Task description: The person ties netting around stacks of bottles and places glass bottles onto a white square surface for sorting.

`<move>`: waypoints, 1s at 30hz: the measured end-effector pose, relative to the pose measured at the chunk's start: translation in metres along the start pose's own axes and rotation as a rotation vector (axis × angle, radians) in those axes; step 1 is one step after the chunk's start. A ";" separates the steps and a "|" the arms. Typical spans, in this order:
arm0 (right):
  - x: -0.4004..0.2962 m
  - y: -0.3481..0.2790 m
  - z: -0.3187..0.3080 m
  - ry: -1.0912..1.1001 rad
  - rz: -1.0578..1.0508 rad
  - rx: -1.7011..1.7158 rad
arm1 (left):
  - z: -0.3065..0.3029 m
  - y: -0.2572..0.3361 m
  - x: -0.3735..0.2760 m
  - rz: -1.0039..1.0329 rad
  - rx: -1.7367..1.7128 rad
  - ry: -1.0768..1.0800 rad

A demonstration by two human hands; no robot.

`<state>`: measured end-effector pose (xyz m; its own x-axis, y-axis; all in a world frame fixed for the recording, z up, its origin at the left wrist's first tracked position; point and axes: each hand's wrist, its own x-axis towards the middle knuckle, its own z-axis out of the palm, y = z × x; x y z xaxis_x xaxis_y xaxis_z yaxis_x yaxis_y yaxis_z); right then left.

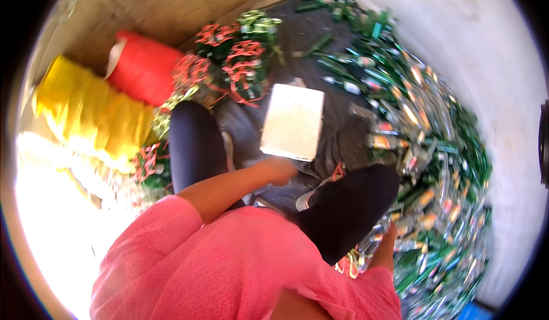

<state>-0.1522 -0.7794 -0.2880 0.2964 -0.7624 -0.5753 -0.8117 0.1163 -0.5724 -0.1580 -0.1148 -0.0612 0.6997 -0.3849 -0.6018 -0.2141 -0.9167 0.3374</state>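
My left hand (283, 172) is blurred over the dark floor sheet (339, 127), between my knees. It is just below the near edge of a pale rectangular board (294, 120); whether its fingers hold anything is unclear. My right hand (391, 232) reaches down beside my right knee, at the edge of a large heap of glass bottles (429, 217). Its fingers are mostly hidden, so a grip on a bottle cannot be made out. Many bottles are green, others clear with orange labels.
Bottle bundles (244, 64) tied with red strips stand at the far left, one topped with yellow-green strips (257, 22). Beside them are a red roll (146, 69) and a yellow fabric-like bulk (90, 110). A pale wall (463, 41) bounds the heap; something blue (476, 311) shows lower right.
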 end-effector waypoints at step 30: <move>-0.268 -0.267 -0.066 -0.889 -0.544 1.041 | -0.093 0.005 -0.015 0.144 -0.304 0.503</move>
<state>-0.0486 -0.6484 0.0575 0.9571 -0.2726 -0.0983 0.1036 0.6387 -0.7624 -0.1059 -0.1035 0.0165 0.9304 -0.3371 -0.1438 -0.1779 -0.7586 0.6267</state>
